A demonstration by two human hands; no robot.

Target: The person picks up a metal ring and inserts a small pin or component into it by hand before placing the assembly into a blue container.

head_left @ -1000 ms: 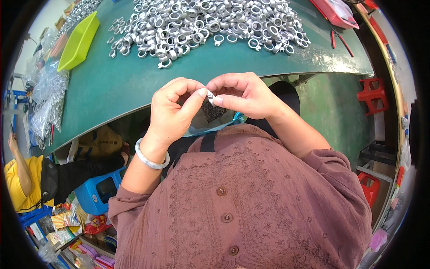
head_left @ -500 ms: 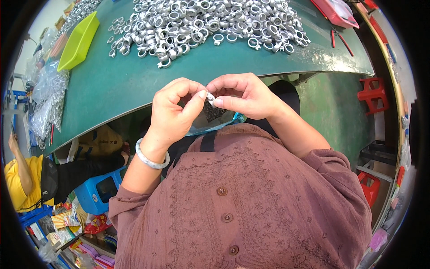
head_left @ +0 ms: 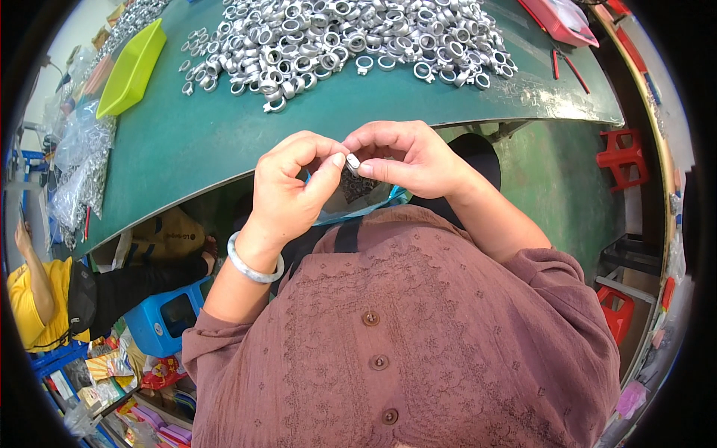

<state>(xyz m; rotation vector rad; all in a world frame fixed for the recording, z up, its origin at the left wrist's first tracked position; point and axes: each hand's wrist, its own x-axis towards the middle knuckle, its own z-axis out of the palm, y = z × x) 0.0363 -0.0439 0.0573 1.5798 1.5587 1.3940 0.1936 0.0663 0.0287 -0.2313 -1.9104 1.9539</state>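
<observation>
Between my two hands, just past the near table edge, is a small silver metal ring part [head_left: 352, 162], partly hidden by fingertips. My left hand [head_left: 287, 178] pinches it with thumb and forefinger. From the other side, my right hand [head_left: 420, 159] has its thumb and curled forefinger closed on the same part. Under the hands, an open plastic bag with a blue edge [head_left: 394, 196] holds many small metal parts [head_left: 360, 188]. A big heap of silver metal rings with short lugs [head_left: 358, 37] lies on the green table [head_left: 202, 138].
At the table's left stands a yellow-green tray [head_left: 133, 71], near clear bags of metal parts [head_left: 82, 168]. A pink tray [head_left: 564, 22] and red-handled tool [head_left: 571, 71] lie at right. A person in yellow [head_left: 33, 302] sits left by a blue stool [head_left: 160, 321]. Red stools [head_left: 622, 158] stand right.
The small ring part has turned in my fingertips, so a flat, pale oblong face with a dark slot now shows. Both hands stay nearly in place.
</observation>
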